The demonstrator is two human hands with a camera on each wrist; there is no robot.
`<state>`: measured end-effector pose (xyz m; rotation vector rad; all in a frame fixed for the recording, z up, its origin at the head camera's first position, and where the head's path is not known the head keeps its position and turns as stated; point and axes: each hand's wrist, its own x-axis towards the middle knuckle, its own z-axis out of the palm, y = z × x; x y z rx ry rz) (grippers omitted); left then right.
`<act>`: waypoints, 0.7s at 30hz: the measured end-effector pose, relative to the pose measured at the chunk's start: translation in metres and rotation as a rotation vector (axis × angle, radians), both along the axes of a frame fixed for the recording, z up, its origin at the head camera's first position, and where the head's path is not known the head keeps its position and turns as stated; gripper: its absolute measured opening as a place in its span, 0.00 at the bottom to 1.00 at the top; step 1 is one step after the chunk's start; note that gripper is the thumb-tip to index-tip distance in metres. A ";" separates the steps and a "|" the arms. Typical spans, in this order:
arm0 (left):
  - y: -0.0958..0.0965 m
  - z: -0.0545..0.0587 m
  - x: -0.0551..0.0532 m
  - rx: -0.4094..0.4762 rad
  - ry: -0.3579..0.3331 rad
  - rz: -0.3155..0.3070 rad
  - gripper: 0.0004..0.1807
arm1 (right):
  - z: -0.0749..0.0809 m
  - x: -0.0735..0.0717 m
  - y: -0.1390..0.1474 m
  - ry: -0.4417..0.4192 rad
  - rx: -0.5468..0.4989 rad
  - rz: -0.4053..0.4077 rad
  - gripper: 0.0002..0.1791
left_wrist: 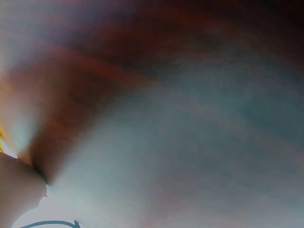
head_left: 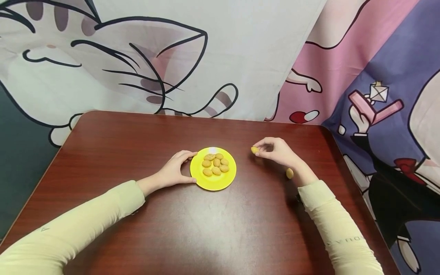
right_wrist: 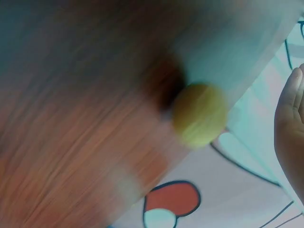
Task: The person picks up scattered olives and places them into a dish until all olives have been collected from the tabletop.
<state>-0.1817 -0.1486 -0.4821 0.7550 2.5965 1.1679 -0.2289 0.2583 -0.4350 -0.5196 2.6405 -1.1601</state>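
Observation:
A round yellow plate [head_left: 214, 185] sits on the table with several small, yellow-brown oval pieces [head_left: 207, 172] on it. At its left rim, my left hand [head_left: 174, 169] holds the plate between thumb and fingers. To the right of the plate, my right hand [head_left: 277, 149] pinches one more oval piece [head_left: 254, 150] at its fingertips. A loose oval piece [head_left: 290, 173] lies beside the right wrist; in the right wrist view this piece [right_wrist: 199, 115] looks yellow and rounded. That view also catches part of the right hand [right_wrist: 289, 121] at its edge. The left wrist view is mostly blurred.
The dark red-brown wooden table [head_left: 144, 133] ends at a far edge against a hanging cloth [head_left: 254, 57] with cartoon cat prints. More printed cloth [head_left: 385, 126] hangs along the right side. Pale yellow sleeves cover both forearms.

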 end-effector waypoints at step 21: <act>0.000 -0.002 -0.001 -0.006 -0.010 0.009 0.51 | -0.003 -0.003 -0.081 0.031 -0.126 0.152 0.15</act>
